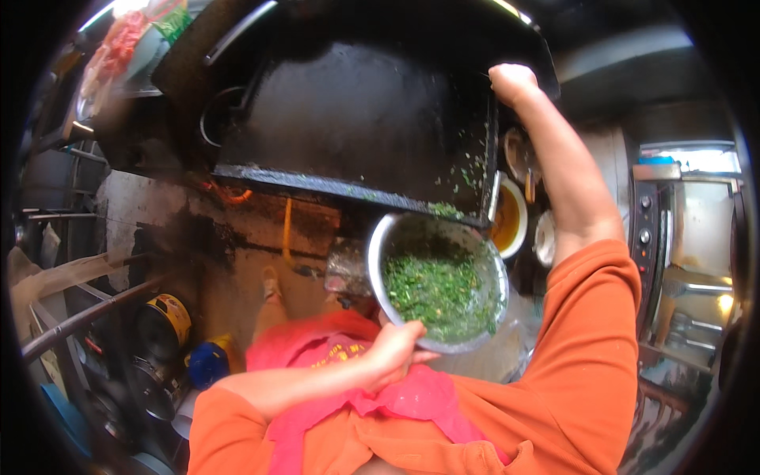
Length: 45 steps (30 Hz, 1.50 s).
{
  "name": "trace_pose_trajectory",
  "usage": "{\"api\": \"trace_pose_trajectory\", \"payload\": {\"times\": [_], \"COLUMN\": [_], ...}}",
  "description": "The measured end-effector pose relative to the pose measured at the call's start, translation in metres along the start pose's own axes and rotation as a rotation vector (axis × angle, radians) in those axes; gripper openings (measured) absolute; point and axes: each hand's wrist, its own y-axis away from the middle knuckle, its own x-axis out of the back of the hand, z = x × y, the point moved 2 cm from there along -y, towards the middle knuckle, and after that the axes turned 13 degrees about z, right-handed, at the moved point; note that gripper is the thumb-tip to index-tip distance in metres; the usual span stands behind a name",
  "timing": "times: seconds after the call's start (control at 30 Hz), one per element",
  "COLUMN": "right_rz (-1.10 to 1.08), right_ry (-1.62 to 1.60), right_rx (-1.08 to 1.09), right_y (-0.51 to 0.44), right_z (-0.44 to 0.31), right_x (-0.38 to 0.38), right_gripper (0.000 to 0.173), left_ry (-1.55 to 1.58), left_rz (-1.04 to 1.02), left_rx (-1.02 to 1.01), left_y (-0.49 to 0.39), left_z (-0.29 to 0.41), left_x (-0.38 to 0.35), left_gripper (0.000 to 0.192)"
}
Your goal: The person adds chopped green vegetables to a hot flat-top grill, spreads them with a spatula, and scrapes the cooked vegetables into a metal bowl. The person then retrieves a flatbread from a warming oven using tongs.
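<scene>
My left hand [399, 350] grips the near rim of a round metal bowl [375, 261], held in front of my apron. Chopped green herbs [436, 291] with some pale bits fill much of it. The bowl's far rim sits under the near right corner of a large black metal tray [356, 124]. Herb scraps [445, 209] cling to that corner and lie scattered along the tray's right side. At the tray's far right edge my right hand [514, 82] is closed in a fist around the rim; its fingers are partly hidden.
Right of the tray stand a white bowl of brown-yellow liquid [506, 217] and a smaller white container [544, 237]. An oven-like appliance with knobs [645, 236] is farther right. A yellow hose [288, 228] hangs below the tray. At left are a metal rail [95, 314] and a yellow-and-black tub [169, 320].
</scene>
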Motion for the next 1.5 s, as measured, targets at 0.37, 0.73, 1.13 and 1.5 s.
{"api": "trace_pose_trajectory", "payload": {"times": [0.37,0.73,1.13,1.5], "right_rz": [-0.258,0.020,-0.211,-0.094], "right_ry": [-0.169,-0.097,-0.157,-0.151], "right_rx": [0.222,0.123,0.239,0.210], "right_y": [0.209,0.177,0.118,0.208], "right_z": [-0.085,-0.066,-0.096,-0.077], "right_x": [0.089,0.113,0.083,0.138], "right_gripper": [0.007,0.006,0.011,0.006], "left_ry": [-0.010,0.002,-0.052,-0.056], "left_rz": [-0.024,-0.032,0.070,0.001], "left_rx": [-0.017,-0.061,-0.052,-0.053], "left_y": [-0.004,-0.005,0.001,0.005], "left_z": [0.003,-0.003,0.002,0.005], "left_x": [-0.008,-0.004,-0.007,-0.008], "left_gripper": [0.032,0.035,0.038,0.032]}}
